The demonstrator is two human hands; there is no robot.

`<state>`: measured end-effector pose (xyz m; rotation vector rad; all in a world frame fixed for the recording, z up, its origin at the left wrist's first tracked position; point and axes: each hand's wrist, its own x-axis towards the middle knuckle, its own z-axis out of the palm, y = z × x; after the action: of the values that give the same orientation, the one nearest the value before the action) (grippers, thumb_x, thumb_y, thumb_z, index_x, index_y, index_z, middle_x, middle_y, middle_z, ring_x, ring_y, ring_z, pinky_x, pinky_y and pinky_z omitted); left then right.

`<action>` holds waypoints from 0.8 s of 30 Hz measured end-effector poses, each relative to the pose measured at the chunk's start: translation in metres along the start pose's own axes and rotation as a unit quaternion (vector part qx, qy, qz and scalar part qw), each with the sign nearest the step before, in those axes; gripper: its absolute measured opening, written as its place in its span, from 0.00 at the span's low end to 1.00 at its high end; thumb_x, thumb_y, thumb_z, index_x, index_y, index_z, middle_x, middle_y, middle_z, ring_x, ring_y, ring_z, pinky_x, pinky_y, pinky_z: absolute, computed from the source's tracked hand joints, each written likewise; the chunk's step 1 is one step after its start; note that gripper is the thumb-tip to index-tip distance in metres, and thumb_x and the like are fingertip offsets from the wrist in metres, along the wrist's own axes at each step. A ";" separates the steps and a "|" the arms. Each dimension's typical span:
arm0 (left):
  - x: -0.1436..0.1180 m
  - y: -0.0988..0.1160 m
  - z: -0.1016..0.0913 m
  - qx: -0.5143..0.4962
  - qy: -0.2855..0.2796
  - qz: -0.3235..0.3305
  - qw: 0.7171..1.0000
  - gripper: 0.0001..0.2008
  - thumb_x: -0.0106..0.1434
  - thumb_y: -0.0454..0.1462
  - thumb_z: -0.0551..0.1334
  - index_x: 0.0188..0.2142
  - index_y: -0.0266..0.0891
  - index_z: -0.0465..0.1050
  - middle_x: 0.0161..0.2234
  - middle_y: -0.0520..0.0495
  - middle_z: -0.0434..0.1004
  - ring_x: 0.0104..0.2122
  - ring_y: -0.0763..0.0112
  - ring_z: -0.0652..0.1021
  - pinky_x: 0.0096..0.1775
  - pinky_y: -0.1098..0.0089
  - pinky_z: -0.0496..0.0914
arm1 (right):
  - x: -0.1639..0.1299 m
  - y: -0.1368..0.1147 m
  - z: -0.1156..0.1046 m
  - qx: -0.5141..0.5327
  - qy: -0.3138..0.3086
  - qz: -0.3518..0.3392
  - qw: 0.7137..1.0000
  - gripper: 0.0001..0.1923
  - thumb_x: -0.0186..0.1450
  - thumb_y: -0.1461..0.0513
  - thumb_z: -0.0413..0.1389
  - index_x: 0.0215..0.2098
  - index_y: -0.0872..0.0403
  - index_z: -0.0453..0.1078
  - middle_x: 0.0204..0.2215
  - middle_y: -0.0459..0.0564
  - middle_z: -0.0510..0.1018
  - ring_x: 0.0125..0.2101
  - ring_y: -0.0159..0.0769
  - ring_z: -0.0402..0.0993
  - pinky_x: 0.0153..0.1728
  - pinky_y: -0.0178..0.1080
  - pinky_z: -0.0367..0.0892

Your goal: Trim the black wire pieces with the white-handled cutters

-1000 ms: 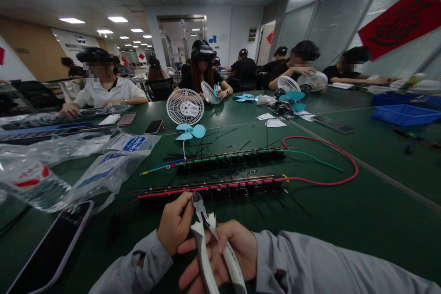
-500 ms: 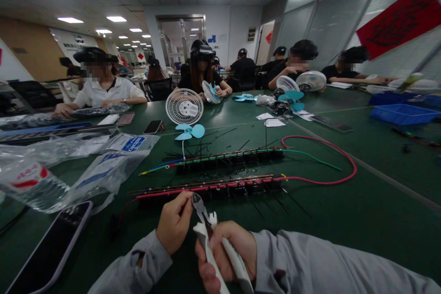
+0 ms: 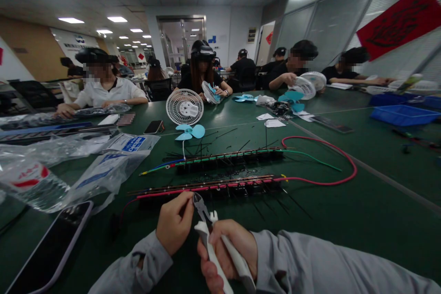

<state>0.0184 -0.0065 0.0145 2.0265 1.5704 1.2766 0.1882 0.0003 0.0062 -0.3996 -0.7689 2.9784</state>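
Note:
My right hand (image 3: 236, 243) is wrapped round the white handles of a pair of side cutters (image 3: 203, 210), whose metal jaws point up and to the left. My left hand (image 3: 175, 224) is closed in a pinch right beside the jaw tips; whatever lies between its fingertips is too small to make out. Just beyond both hands runs a dark strip with a red cable (image 3: 248, 181) along it, thin black ties sticking out. Behind it lies a second strip with a green wire (image 3: 220, 156) and more black ties.
A phone (image 3: 51, 248), a water bottle (image 3: 32, 183) and plastic bags (image 3: 113, 165) lie at left. Farther back are a blue fan blade (image 3: 189, 132), a white fan grille (image 3: 185, 107) and a blue tray (image 3: 403, 115). Several people sit around the table.
My hands and the cutters have barely moved. Across the table at right, a co-worker has lifted a white fan grille off the fan parts and shifted it right.

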 end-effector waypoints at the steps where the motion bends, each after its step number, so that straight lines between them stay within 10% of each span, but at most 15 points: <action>1: 0.000 0.000 0.000 0.005 0.002 -0.001 1.000 0.10 0.63 0.35 0.52 0.29 0.38 0.69 0.25 0.50 0.73 0.24 0.73 0.73 0.27 0.75 0.65 | 0.000 0.000 0.000 -0.001 -0.001 0.001 1.000 0.14 0.50 0.57 0.44 0.31 0.57 0.62 0.19 0.48 0.66 0.19 0.35 0.64 0.28 0.42 0.59; 24: -0.001 -0.006 0.002 -0.036 -0.012 -0.025 0.999 0.11 0.64 0.36 0.51 0.31 0.37 0.71 0.23 0.52 0.71 0.23 0.74 0.71 0.27 0.75 0.64 | 0.004 -0.003 0.009 -0.034 0.022 -0.066 0.997 0.17 0.44 0.67 0.50 0.34 0.60 0.64 0.34 0.57 0.76 0.35 0.45 0.74 0.41 0.48 0.60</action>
<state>0.0165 -0.0044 0.0088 1.9380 1.5321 1.2675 0.1817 -0.0012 0.0140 -0.3988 -0.8592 2.8185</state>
